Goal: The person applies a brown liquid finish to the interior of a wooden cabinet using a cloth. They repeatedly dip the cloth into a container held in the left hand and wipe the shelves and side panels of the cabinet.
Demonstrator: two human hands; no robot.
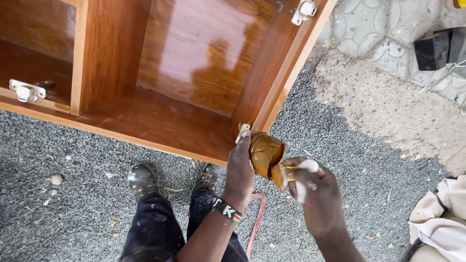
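A person looks down at their own two hands, working at the front corner of a glossy brown wooden cabinet [184,73] that stands on grey gravel ground [73,160]. The left hand [240,170] is closed around a lump of brown filler putty [264,153], holding it just beside the cabinet's lower right corner, with the fingertips close to a small white catch [242,131] on the cabinet's edge. The right hand [315,194] is curled around a putty-smeared scraper with a pale handle [298,170], whose tip touches the lump. The putty looks soft, sticky and light, likely to smear and cling to skin, so it seems best cupped loosely in the palm rather than squeezed. The scraper looks stiff and is best held by its handle, clear of the coated end. A beaded wristband [228,212] circles the left wrist. Below, two worn shoes [141,177] and paint-flecked dark trousers [155,228] show. A pale cloth [441,213] lies at the right edge of the ground, and two more white catches sit on the cabinet's frame.
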